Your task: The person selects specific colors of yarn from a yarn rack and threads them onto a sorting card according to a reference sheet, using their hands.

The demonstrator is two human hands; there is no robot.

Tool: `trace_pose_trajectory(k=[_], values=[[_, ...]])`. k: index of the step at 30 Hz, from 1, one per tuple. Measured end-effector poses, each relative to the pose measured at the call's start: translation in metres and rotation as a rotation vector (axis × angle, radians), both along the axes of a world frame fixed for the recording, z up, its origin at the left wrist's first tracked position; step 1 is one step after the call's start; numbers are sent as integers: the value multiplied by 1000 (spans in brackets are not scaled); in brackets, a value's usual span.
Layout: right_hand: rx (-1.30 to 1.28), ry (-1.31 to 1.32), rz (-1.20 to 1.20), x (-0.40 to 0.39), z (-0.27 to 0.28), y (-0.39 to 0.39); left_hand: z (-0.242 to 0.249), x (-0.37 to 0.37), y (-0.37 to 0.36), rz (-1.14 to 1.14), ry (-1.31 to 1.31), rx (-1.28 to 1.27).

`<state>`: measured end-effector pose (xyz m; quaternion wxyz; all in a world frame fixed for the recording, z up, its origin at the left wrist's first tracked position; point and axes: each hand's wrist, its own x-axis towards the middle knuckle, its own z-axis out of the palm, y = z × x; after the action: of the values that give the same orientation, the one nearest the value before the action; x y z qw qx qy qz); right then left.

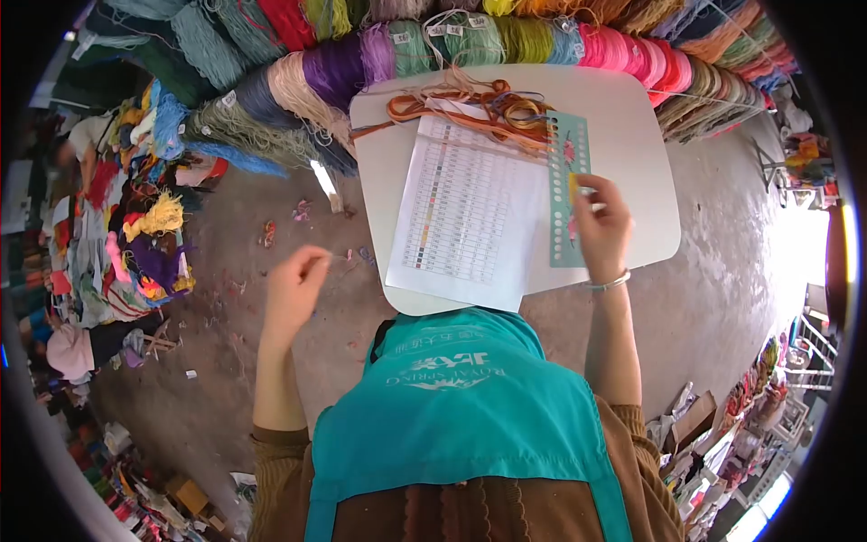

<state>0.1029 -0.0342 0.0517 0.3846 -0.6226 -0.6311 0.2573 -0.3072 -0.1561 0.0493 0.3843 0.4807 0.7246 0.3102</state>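
Note:
My right hand (603, 226) is over the right side of a small white table, its fingers pinched at a small yellow piece (572, 184) whose kind I cannot make out. Under those fingertips lies a mint-green card (568, 253) with holes along its long edges and a pink flower print. To the left of the table, above the floor, my left hand (296, 287) has its fingers pressed together; what they hold, if anything, is too small to name. A printed sheet (461, 226) with a table of rows and colour swatches lies beside the card. Orange and brown thread strands (488, 113) cross its top edge.
The white table (646, 172) stands against my apron (452, 388). Rows of coloured yarn hanks (343, 72), some tagged, line its far side. More yarn piles (144, 235) stand at the left, near another person (88, 144). Scraps lie on the concrete floor (235, 334).

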Motion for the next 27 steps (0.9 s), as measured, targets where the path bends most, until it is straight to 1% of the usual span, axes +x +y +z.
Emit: trace_pose_trajectory(k=[1,2,3,5,6,8,9,11,12,13,14,15,16,17,18,19,20,21,23,24,26,27], values=[[-80,189,177,-16,6,-4,20,22,6,-162,91,95],[-101,321,370,-42,19,-13,41,47,12,-219,43,123],[-145,303,504,-69,45,-25,60,68,17,-275,-7,152],[-271,455,817,-97,66,-40,93,98,23,-389,-95,120],[-344,531,861,-106,75,-47,99,103,25,-432,-72,186],[-289,441,842,-105,62,-53,108,108,25,-393,-49,217],[-321,411,766,-98,65,-52,112,110,25,-357,-33,249],[-387,443,748,-77,65,-45,114,110,28,-326,-47,224],[-454,491,726,-66,73,-41,112,108,31,-357,-86,169],[-441,505,704,-54,82,-35,108,107,35,-388,-126,112],[-430,519,681,-42,86,-28,101,107,41,-362,-216,89],[-234,433,695,-31,83,-17,93,107,47,-336,-306,64],[-11,272,700,-20,84,-4,89,108,53,-310,-362,97],[212,105,694,-9,89,8,89,109,60,-315,-356,106],[138,138,653,1,94,13,89,110,67,-320,-352,118],[65,172,611,11,99,16,94,112,73,-304,-440,84],[-184,341,646,23,102,23,97,116,79,-314,-443,84],[-180,339,637,28,109,25,99,120,85,-332,-421,106],[-307,135,688,34,122,26,110,134,98,-361,-396,122],[-150,109,685,32,113,26,116,145,103,-371,-398,124],[281,131,721,20,100,29,128,168,112,-480,-389,195],[114,293,681,12,107,23,134,179,116,-492,-389,198]])
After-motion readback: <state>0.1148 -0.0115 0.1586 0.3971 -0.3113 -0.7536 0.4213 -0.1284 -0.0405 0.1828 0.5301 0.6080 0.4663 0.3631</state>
